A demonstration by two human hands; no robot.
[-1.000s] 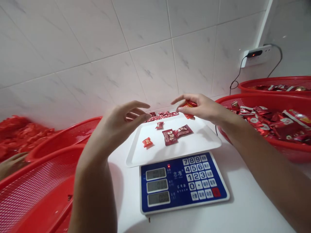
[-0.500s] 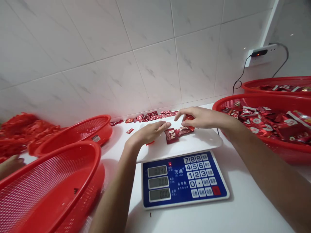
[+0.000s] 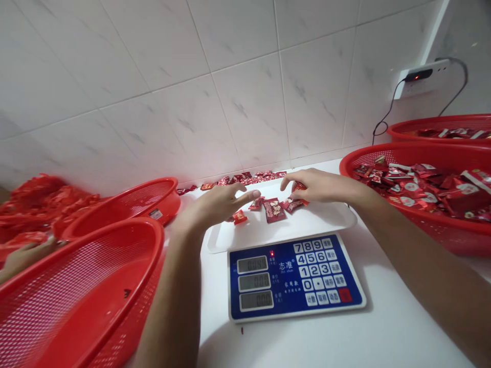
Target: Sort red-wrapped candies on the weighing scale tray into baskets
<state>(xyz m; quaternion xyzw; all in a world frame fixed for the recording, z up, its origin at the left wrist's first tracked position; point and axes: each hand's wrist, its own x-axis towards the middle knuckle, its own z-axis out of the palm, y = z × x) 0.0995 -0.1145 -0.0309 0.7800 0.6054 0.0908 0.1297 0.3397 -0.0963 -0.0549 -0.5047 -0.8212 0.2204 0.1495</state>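
Observation:
The white tray [image 3: 253, 237] of a digital scale [image 3: 297, 278] lies in front of me with several small red wrapped candies on it. A dark red candy packet [image 3: 274, 210] is in the middle, and a brighter small candy [image 3: 240, 217] sits close to my left hand. My left hand [image 3: 220, 204] hovers over the tray's left side, thumb and fingers apart. My right hand [image 3: 316, 185] arches over the right side, index finger and thumb apart. Another wrapped candy [image 3: 293, 205] lies beneath it, and a red wrapper shows behind its fingers, partly hidden.
Red plastic baskets [image 3: 159, 245] stand at the left. A red basket [image 3: 347, 166] full of wrapped candies is at the right, another behind it. Candies [image 3: 253, 178] line the wall. Another person's hand [image 3: 30, 253] is by red plastic bags [image 3: 38, 202]. A cable [image 3: 387, 110] hangs from the socket.
My left hand has shifted left, uncovering more candies on the tray. The right hand stays over the right-hand candies. The other person's hand has come further into view.

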